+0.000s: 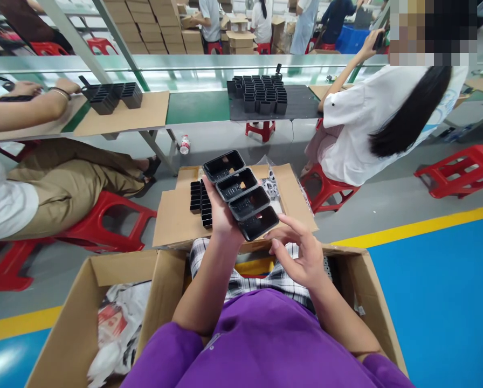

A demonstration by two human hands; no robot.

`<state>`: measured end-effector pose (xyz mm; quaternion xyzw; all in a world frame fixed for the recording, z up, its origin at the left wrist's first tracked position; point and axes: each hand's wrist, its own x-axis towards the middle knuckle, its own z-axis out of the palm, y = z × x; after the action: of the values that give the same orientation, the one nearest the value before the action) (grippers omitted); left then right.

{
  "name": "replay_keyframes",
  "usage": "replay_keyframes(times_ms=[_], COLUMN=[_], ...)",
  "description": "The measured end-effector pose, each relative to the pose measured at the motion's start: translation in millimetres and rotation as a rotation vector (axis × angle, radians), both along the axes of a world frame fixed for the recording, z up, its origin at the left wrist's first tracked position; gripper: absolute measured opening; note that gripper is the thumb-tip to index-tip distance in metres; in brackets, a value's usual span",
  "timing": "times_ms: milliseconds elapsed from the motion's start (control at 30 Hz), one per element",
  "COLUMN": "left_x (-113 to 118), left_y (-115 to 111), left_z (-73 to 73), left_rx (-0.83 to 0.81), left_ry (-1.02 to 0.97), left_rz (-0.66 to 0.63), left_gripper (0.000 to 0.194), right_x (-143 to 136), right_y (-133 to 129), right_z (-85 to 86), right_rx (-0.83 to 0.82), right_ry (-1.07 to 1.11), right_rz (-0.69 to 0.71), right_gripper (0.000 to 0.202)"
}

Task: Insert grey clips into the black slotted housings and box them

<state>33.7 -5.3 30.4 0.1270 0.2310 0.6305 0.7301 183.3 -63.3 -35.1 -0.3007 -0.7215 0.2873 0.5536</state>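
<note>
My left hand (223, 215) is closed around a row of several open black plastic cases (249, 200), tilted with their hollow sides facing me. They sit side by side above the cardboard. Close to the lowest case is my right hand (300, 250), its fingers apart and nothing in them. Whether its index fingertip touches the case's edge, I cannot tell. Behind my left hand, more black cases (201, 202) stand in rows on the flattened cardboard (174, 215). A clear plastic bag of small grey parts (270, 186) lies behind the held cases.
Open cardboard boxes flank me; the left one (91, 269) contains white plastic bags (122, 323). Ahead, a long bench (197, 108) carries black case stacks (263, 94). Co-workers sit left and right on red stools (108, 221). A bottle (185, 144) stands on the floor.
</note>
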Motion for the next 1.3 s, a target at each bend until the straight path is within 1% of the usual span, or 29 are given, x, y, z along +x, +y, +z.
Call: replay_keyframes(times_ms=[200, 367, 567, 733, 933, 1167, 1300], left_x=[0, -1, -2, -2, -1, 0, 0], left_y=[-1, -1, -2, -4, -6, -6, -6], left_z=[-0.7, -2.2, -2.4, -2.5, 1.0, -4.9, -4.2], left_rx=[0.032, 0.051, 0.096, 0.175, 0.196, 0.176, 0.15], left_ry=[0.097, 0.107, 0.095, 0.067, 0.06, 0.115, 0.15], left_rz=[0.035, 0.039, 0.07, 0.04, 0.022, 0.021, 0.034], left_gripper=[0.078, 0.077, 0.065, 0.056, 0.056, 0.059, 0.064], right_x=[-1, 0, 1, 1, 0, 0, 0], right_y=[0, -1, -2, -3, -6, -4, -2], right_z=[2.2, 3.0, 2.7, -0.2, -0.5, 7.6, 9.1], right_rx=[0.033, 0.065, 0.085, 0.11, 0.131, 0.146, 0.154], right_ry=[-0.037, -0.054, -0.001, 0.026, 0.032, -0.037, -0.028], right_rz=[-0.018, -0.032, -0.001, 0.01, 0.01, -0.07, -0.066], right_gripper=[0.062, 0.062, 0.06, 0.06, 0.057, 0.052, 0.052])
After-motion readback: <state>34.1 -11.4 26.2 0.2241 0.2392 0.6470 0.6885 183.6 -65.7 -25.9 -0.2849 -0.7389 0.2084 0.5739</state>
